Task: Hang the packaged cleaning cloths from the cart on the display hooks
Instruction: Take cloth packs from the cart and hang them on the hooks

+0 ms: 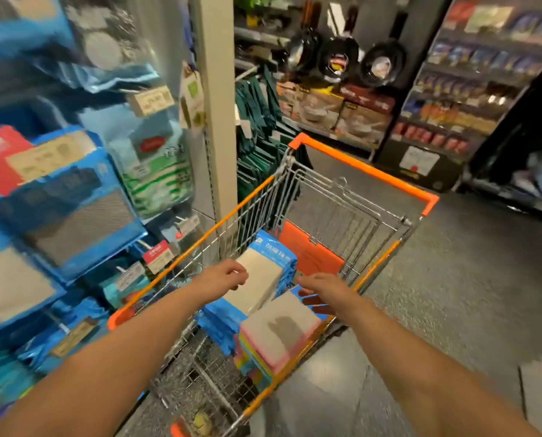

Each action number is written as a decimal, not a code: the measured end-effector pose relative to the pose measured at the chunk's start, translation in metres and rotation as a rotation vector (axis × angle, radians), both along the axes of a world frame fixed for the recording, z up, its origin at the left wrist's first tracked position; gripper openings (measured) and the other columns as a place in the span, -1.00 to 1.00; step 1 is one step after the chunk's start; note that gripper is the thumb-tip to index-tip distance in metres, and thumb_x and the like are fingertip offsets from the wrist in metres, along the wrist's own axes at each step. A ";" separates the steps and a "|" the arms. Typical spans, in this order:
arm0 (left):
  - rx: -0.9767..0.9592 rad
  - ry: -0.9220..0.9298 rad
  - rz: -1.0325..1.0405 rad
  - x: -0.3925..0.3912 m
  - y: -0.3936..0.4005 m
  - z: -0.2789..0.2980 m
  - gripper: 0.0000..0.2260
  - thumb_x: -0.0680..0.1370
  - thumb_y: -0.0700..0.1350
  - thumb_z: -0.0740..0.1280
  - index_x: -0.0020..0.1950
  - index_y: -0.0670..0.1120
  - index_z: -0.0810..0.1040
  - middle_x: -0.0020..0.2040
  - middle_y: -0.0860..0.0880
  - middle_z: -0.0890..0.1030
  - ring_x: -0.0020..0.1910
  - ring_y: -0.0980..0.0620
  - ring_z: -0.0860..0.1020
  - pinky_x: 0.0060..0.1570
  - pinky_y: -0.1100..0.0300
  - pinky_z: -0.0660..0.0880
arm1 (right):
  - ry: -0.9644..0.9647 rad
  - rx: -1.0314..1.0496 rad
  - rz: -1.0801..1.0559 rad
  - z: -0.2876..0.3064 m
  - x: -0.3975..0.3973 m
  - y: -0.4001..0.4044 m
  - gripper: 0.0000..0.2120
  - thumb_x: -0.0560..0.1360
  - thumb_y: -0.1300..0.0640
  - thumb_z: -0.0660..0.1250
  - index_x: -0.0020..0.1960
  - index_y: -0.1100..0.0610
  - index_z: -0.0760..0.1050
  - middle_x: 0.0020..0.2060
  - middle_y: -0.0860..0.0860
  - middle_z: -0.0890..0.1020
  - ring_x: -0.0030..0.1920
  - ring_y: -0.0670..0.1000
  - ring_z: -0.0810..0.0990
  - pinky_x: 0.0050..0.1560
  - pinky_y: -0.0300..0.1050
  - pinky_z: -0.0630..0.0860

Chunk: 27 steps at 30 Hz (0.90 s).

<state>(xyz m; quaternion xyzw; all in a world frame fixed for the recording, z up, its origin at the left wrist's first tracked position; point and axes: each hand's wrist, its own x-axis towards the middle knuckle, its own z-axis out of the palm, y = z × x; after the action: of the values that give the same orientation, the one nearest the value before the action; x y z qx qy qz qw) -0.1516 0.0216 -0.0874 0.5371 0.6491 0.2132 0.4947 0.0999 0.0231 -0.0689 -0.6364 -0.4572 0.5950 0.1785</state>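
A wire shopping cart with orange rims stands in front of me. Inside it lies a stack of blue cleaning cloth packs with grey cloth fronts, and nearer me a second stack of cloth packs with pink and yellow edges. My left hand hovers at the left edge of the blue stack, fingers curled, holding nothing I can see. My right hand reaches over the far corner of the nearer stack with fingers spread. On the left, more blue cloth packs hang on the display.
A cream upright post stands between the display and the cart. Green bags hang beyond it. Shelves with pans and boxed goods line the far side. Grey floor lies to the right of the cart.
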 end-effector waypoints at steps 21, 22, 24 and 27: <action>-0.454 0.128 -0.039 -0.062 0.124 -0.218 -0.05 0.24 0.30 0.41 0.50 -0.07 0.17 0.44 -0.12 0.35 0.37 -0.13 0.38 0.31 0.06 0.38 | -0.075 -0.220 -0.435 -0.184 -0.120 0.049 -0.57 0.60 0.00 0.24 -0.38 0.02 0.19 -0.54 -0.14 0.23 -0.46 -0.08 0.20 -0.43 -0.17 0.14; -0.456 0.170 -0.077 -0.063 0.125 -0.219 -0.21 0.37 0.18 0.42 0.48 -0.10 0.20 0.41 -0.14 0.37 0.36 -0.17 0.37 0.30 0.03 0.37 | -0.066 -0.227 -0.448 -0.192 -0.121 0.056 -0.59 0.60 -0.02 0.24 -0.38 0.03 0.24 -0.52 -0.12 0.28 -0.45 -0.07 0.25 -0.38 -0.15 0.20; -0.410 0.245 -0.129 -0.063 0.126 -0.226 -0.64 0.53 -0.08 0.34 0.27 -0.16 0.40 0.17 -0.19 0.50 0.23 -0.17 0.45 0.15 0.05 0.43 | -0.036 -0.256 -0.467 -0.198 -0.123 0.068 -0.62 0.58 -0.08 0.25 -0.34 0.08 0.35 -0.42 0.02 0.40 -0.37 -0.01 0.38 -0.23 -0.09 0.32; -0.446 0.117 -0.073 -0.071 0.123 -0.225 -0.76 0.50 -0.03 0.40 0.02 -0.17 0.51 -0.07 -0.10 0.55 -0.03 -0.07 0.53 -0.10 0.14 0.46 | 0.105 -0.361 -0.480 -0.204 -0.126 0.082 -0.51 0.44 -0.28 0.29 -0.30 0.15 0.38 -0.35 0.14 0.43 -0.30 0.10 0.43 -0.22 -0.07 0.35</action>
<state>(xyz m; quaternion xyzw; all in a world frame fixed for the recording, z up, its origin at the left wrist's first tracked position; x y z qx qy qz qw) -0.2231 0.1447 -0.3124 0.4491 0.6878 0.0150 0.5702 -0.0265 0.1054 -0.2734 -0.7161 -0.1708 0.6396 0.2211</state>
